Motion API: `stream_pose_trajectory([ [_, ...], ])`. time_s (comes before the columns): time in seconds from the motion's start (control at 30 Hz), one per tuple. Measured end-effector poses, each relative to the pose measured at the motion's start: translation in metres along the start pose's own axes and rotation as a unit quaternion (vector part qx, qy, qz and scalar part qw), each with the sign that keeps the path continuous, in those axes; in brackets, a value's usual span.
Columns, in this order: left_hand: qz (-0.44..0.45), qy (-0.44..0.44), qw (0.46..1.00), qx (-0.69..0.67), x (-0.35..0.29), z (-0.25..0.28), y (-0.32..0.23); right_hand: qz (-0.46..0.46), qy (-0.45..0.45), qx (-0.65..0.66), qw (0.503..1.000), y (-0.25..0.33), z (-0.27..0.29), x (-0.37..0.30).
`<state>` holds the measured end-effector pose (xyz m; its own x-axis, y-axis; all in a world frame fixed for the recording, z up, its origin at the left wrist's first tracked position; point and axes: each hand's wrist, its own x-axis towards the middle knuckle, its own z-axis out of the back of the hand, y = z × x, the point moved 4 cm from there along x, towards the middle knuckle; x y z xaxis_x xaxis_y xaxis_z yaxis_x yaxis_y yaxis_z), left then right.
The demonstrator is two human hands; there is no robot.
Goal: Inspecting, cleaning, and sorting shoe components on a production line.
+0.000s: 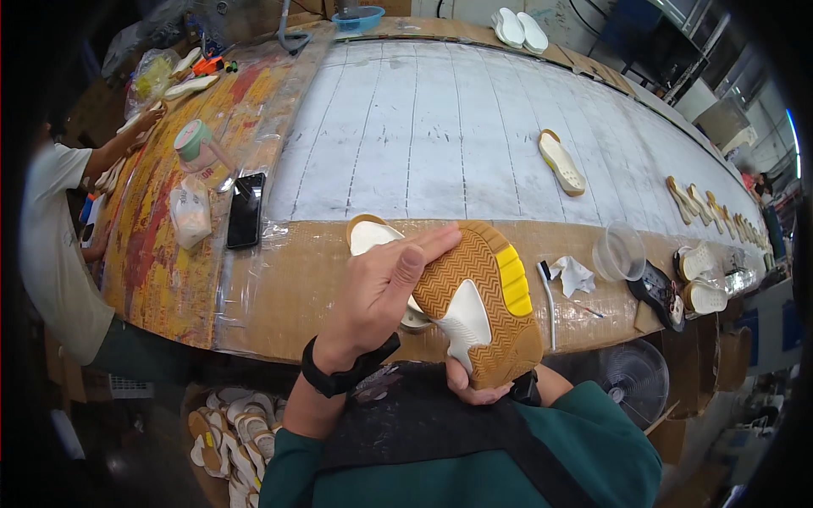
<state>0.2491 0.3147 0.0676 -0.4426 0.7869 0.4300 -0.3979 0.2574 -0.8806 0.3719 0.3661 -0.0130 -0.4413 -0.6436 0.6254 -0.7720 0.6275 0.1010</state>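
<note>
A shoe sole [500, 339] stands tilted up in front of my chest, its tread side showing: brown zigzag rubber, a white middle and a yellow block along one edge. My right hand [474, 385] grips its lower end from beneath, fingers curled round it. My left hand [381, 292] lies along the upper left edge, fingers stretched out flat against the tread and thumb raised apart. Behind my left hand, another white and brown sole [373, 234] rests on the cardboard-covered table edge, partly hidden.
A brush [549, 305], crumpled tissue [572, 276], plastic cup [619, 251] and dark shoe [655, 294] lie to the right. One sole [561, 162] rests on the white table; several line its right side. A phone [246, 212] lies left. Another person [63, 229] works at far left.
</note>
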Motion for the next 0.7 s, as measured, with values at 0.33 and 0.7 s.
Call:
stream_pose_trajectory([
  [0.33,0.135,0.107,0.983,-0.070,-0.012,-0.023,0.004,-0.034,0.052,-0.126,0.990,-0.009,0.001,0.007],
  [0.7,0.165,0.111,0.966,-0.168,-0.018,-0.038,0.017,0.057,-0.133,-0.096,0.985,-0.002,0.007,-0.006],
])
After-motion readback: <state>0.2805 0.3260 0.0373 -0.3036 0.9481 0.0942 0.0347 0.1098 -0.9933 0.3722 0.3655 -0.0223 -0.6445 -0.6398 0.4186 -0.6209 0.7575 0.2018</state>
